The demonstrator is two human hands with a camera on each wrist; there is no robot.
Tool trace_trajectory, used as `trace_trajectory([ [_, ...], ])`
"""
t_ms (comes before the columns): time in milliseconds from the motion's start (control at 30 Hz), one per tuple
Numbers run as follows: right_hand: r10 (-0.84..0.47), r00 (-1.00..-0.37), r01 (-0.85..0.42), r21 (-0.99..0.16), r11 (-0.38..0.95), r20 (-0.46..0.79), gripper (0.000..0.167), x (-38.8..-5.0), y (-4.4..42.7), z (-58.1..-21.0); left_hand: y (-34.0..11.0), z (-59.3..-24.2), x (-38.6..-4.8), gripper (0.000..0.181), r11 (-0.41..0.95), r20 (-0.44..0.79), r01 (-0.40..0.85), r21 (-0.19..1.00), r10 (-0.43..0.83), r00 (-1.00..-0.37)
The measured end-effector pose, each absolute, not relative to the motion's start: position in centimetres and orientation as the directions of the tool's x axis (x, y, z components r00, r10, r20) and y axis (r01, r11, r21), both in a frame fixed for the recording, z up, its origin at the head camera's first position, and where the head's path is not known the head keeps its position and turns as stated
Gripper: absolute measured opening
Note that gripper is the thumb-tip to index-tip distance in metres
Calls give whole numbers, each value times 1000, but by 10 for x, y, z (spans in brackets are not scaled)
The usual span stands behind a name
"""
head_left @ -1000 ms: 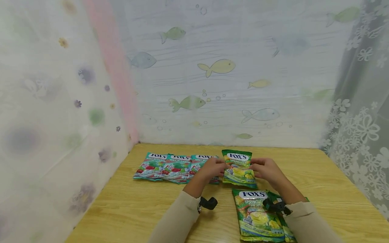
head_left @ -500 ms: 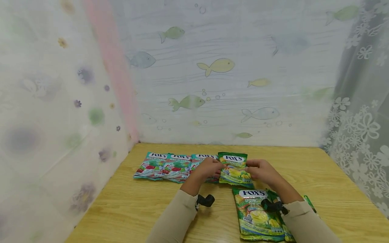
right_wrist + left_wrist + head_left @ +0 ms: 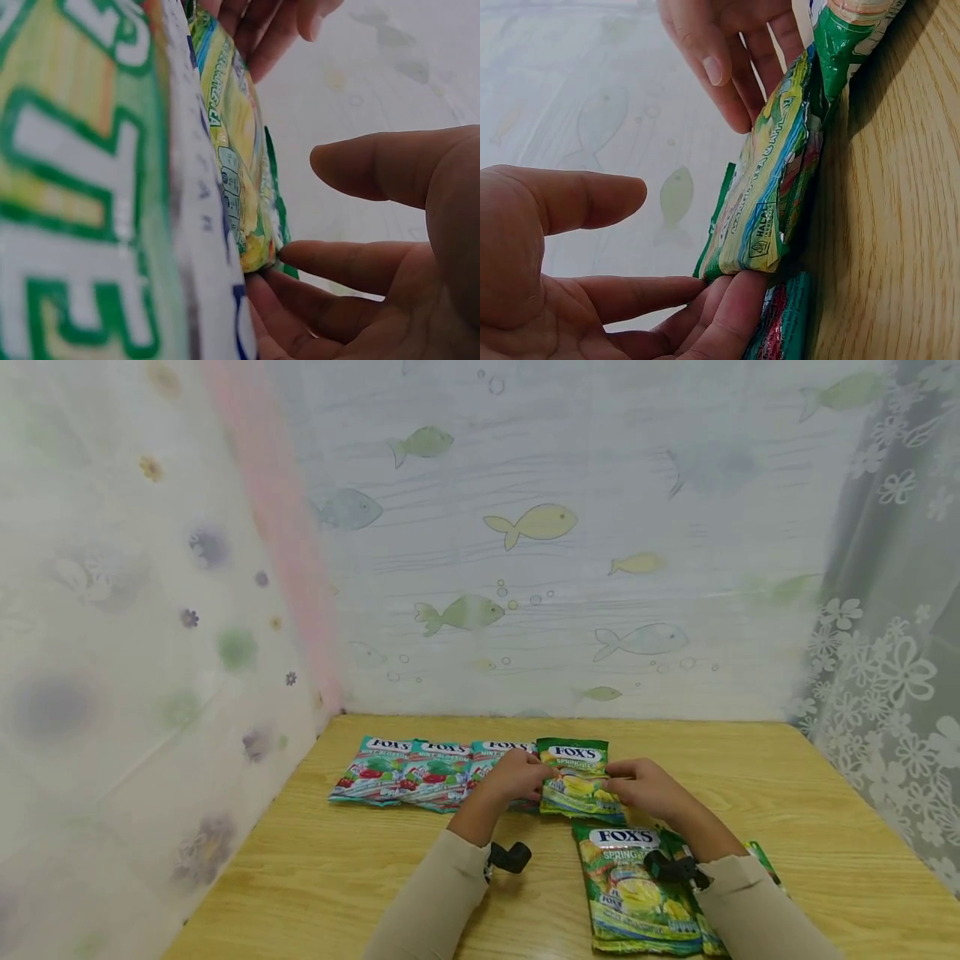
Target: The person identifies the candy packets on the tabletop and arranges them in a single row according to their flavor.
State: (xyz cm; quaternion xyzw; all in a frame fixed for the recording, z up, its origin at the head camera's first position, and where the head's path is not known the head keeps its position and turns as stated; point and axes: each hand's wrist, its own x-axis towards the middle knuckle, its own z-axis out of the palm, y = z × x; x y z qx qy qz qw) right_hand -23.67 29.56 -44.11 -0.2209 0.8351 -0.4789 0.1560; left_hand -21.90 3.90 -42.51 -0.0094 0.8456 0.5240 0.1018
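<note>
Surface (image 3: 337, 860) holds teal bags (image 3: 437, 777) left, front bags (image 3: 637, 893) near. Green bag (image 3: 577, 787) points longways, top to the wall (image 3: 525, 568); spread fingers (image 3: 634, 298) touch it.

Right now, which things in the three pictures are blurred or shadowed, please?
Head view: fairly even light, "FOX'S" readable on the farther green packet, its small print soft; left wrist: dark shadow along part of the table, backdrop hazy; right wrist: the nearer packet blurred, the farther one sharper.
</note>
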Motion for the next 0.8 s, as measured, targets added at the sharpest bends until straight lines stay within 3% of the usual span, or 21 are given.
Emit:
trace_trajectory([
  [567, -490, -869, -189, -864, 467, -75, 59, -230, 298, -441, 48, -418, -215, 57, 474, -195, -122, 872, 107, -975],
  [800, -509, -859, -236, -842, 486, -52, 58, -233, 298, -440, 47, -415, -210, 33, 526, -182, -111, 843, 84, -980],
])
